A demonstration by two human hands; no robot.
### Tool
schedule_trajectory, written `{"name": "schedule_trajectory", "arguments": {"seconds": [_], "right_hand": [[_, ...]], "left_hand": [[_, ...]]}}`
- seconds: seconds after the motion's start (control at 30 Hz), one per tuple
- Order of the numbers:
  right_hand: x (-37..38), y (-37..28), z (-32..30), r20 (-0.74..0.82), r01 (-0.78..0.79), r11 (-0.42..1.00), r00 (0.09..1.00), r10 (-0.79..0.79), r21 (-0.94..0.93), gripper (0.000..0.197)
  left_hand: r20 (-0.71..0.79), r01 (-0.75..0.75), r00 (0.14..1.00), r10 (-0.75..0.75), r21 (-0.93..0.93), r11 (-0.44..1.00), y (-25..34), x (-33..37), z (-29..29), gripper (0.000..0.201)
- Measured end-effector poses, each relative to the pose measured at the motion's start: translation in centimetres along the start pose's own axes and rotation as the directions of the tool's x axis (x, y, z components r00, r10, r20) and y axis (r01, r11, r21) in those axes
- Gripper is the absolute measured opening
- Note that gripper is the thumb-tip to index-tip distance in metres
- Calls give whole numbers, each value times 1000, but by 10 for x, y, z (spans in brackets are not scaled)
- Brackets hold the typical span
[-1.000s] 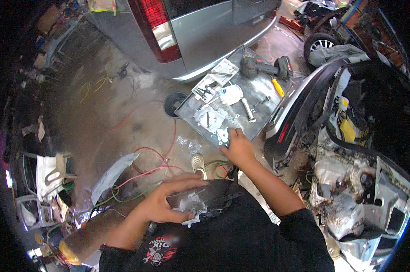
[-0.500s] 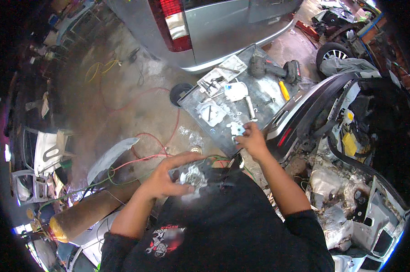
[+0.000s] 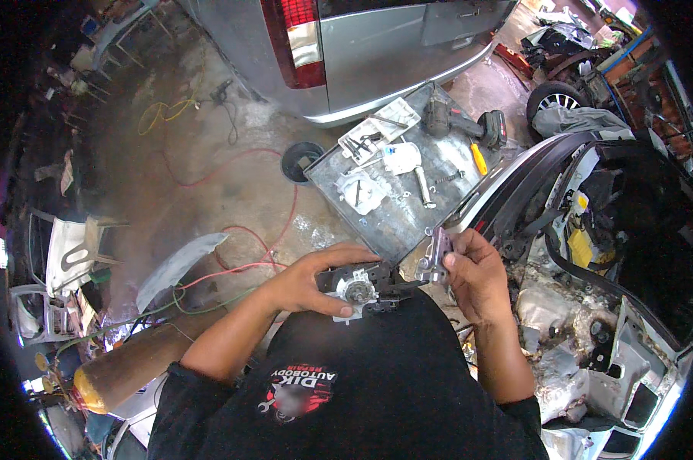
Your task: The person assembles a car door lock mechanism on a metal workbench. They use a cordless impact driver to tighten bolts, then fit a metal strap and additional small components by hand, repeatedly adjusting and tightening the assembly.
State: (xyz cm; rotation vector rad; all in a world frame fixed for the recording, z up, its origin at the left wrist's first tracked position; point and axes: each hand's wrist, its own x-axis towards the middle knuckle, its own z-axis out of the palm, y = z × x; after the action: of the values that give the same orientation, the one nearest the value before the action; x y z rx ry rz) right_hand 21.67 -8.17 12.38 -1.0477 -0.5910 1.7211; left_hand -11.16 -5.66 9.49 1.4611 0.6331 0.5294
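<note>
Item 1: dark mechanism (image 3: pixel 359 291) with a round metal centre, in front of the black shirt (image 3: pixel 369 360). Item 2: small metal bracket (image 3: pixel 437 257). Left grip (image 3: pixel 316 280): partly spread, clasping the mechanism, thumb along its near edge, fingers along its far edge. Right grip (image 3: pixel 476 268): thumb and fingers pinched together on the bracket's right edge.

Obscured: the mechanism's left end, by the left grip; some right fingertips, behind the bracket. Whether the 2 items touch cannot be told. Shirt cut off at the near edge.

Position: mechanism to the right of the left grip's palm; bracket to the left of the right grip.

Beyond: dark surface (image 3: pixel 385 226), far side, carrying 1 cordless power tool (image 3: pixel 461 123), 1 yellow-handled tool (image 3: pixel 479 159), 1 pale tray (image 3: pixel 381 130). Bucket (image 3: pixel 285 165), black, left of the surface. Silver vehicle (image 3: pixel 407 61), farthest.
</note>
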Motion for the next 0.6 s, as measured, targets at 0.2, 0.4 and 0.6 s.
{"name": "schedule_trajectory", "arguments": {"seconds": [0.2,0.4,0.6], "right_hand": [[-29,2,20,64,37,991,998,-29,-128,23],[-48,8,36,25,40,953,999,-34,-302,33],[-37,0,62,178,69,973,984,-30,-220,72]], "left_hand": [[-11,9,1000,-13,-336,942,-20,-2,-2,89],[-42,-72,997,63,-275,959,-27,0,-4,95],[-54,-57,998,39,-388,920,-18,-1,-4,90]]}}
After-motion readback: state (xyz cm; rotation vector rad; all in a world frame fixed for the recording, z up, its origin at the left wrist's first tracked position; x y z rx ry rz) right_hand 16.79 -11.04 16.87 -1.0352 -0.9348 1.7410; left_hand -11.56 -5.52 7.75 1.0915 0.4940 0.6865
